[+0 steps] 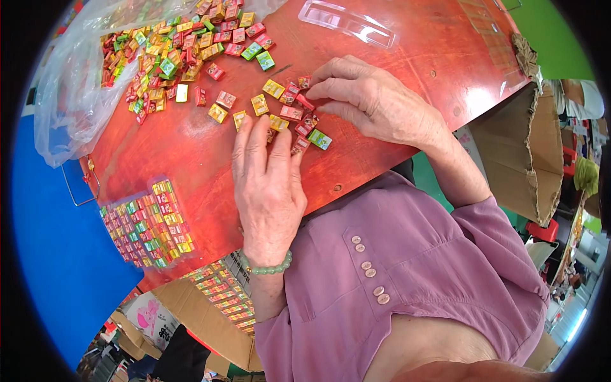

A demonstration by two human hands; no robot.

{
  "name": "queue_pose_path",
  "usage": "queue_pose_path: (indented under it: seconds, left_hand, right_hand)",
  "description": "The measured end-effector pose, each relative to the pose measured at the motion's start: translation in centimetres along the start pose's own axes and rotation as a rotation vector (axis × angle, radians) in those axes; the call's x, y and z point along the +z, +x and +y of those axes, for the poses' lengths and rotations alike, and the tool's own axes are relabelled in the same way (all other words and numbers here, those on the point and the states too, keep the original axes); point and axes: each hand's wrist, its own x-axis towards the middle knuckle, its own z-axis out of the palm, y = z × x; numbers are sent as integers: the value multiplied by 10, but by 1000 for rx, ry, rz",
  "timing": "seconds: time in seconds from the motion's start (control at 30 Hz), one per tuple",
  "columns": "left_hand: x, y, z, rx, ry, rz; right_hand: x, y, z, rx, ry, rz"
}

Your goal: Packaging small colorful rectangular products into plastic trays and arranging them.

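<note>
A loose cluster of small boxes, red, yellow and green, lies on the red tabletop between my hands. My left hand (270, 178), with a green bead bracelet (270, 267) at the wrist, is palm down with fingers spread, its tips at a yellow box (278, 123) and its neighbours. From the right, my right hand (382, 102) reaches in with fingers bent and apart, the tips touching red boxes (305, 102) at the cluster's edge. A green box (320, 139) sits at the near side of the cluster. Neither hand lifts a box.
A big pile of similar boxes (172, 54) spills from a clear plastic bag (70, 108) at far left. Filled clear trays (149, 223) lie at the near left corner. An unfilled clear tray (348, 23) lies at the back. Cardboard cartons (515, 153) stand beside the red table (407, 70).
</note>
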Motion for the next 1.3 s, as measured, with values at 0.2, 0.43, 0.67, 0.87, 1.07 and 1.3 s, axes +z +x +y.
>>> queue_pose_path:
  seconds: [0.2,0.43,0.67,0.87,1.07,1.3]
  left_hand:
    - [7,-8,3,67,-3,31]
    - [0,-11,0,9,8,26]
    - [-6,-21,-4,-24,-5,25]
    - [-6,-27,-13,-69,-14,84]
    - [-5,-22,-16,-131,147,133]
    - [-9,-14,-17,-183,28,126]
  right_hand:
    - [-2,-12,-3,-9,-11,4]
    - [0,1,-12,22,10,48]
    - [1,8,-11,41,-136,-21]
    - [2,-5,1,88,-66,27]
    - [-3,-1,-9,144,-77,-71]
    - [-10,2,-8,233,-16,-157]
